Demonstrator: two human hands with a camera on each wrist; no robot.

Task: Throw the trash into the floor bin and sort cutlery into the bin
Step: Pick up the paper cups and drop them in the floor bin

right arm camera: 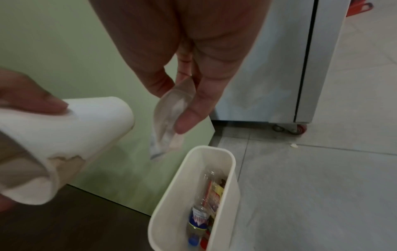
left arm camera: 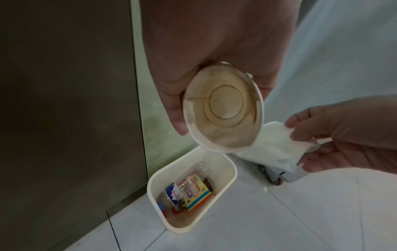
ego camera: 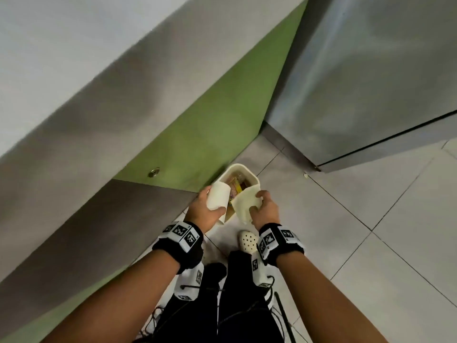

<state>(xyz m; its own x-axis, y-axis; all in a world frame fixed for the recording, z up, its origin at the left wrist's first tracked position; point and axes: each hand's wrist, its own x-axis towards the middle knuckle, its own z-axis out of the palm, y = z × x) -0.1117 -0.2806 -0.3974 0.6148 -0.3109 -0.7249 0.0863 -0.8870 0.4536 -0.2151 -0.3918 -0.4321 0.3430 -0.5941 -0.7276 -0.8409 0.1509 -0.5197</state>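
A cream floor bin (ego camera: 243,167) stands on the tiles against a green panel, holding a plastic bottle (right arm camera: 198,219) and coloured wrappers (left arm camera: 194,192). My left hand (ego camera: 205,206) grips a white paper cup (ego camera: 217,198) tilted on its side above the bin's near left; its inside is brown-stained (left arm camera: 223,108). My right hand (ego camera: 263,206) pinches a crumpled white napkin (left arm camera: 275,147) between thumb and fingers, over the bin's near right edge. In the right wrist view the napkin (right arm camera: 169,118) looks blurred above the bin (right arm camera: 234,169), with the cup (right arm camera: 64,144) at the left.
A steel counter front (ego camera: 74,169) and green panel (ego camera: 210,120) run along the left. A steel cabinet (ego camera: 371,82) on casters (right arm camera: 298,130) stands to the right. Grey floor tiles (ego camera: 371,243) spread right of the bin. My white clog (ego camera: 247,240) is just behind it.
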